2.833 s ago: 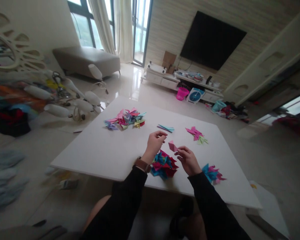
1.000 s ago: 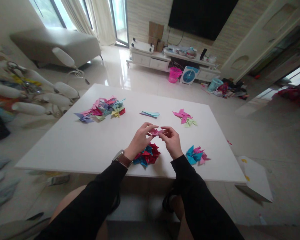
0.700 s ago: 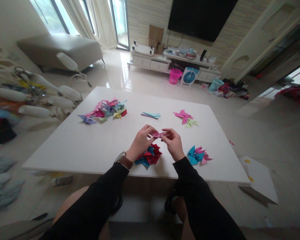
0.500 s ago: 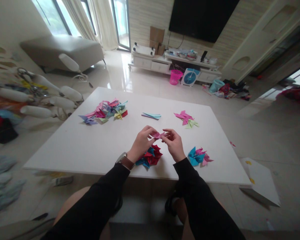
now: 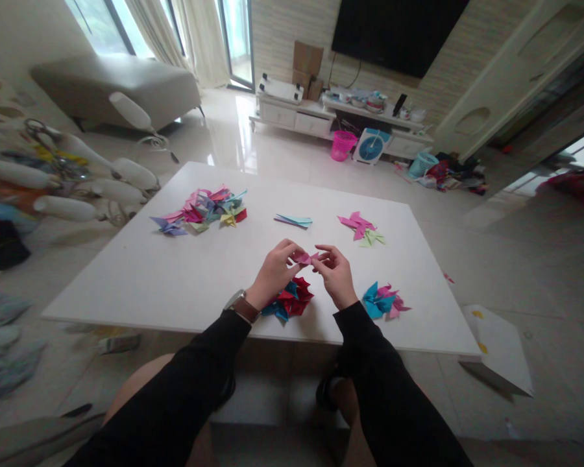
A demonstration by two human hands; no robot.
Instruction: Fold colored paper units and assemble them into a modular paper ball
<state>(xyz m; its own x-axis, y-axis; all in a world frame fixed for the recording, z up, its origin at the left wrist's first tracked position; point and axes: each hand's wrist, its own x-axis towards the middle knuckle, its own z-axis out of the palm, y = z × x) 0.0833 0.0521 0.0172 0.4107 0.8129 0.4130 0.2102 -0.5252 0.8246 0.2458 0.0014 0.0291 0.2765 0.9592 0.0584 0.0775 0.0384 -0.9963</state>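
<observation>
Between both hands, just above the white table (image 5: 126, 279), is a small pink folded paper (image 5: 304, 259). My left hand (image 5: 274, 271) pinches its left side with thumb and fingers; a watch is on that wrist. The fingertips of my right hand (image 5: 335, 272) close on its right end. Under and beside my left wrist lies a cluster of red and blue folded paper pieces (image 5: 296, 298), partly hidden by the hand. To the right of my right hand sit blue and pink origami pieces (image 5: 380, 301).
A large heap of multicoloured origami (image 5: 207, 209) lies at the table's back left. Thin folded paper strips (image 5: 292, 221) rest at the back middle, and pink and green origami (image 5: 359, 227) at the back right. A white floor lamp (image 5: 102, 175) stands beyond the left edge.
Both hands keep hold of the pink paper in nearly the same place, with small finger shifts at its right end. The whole view has tilted slightly.
</observation>
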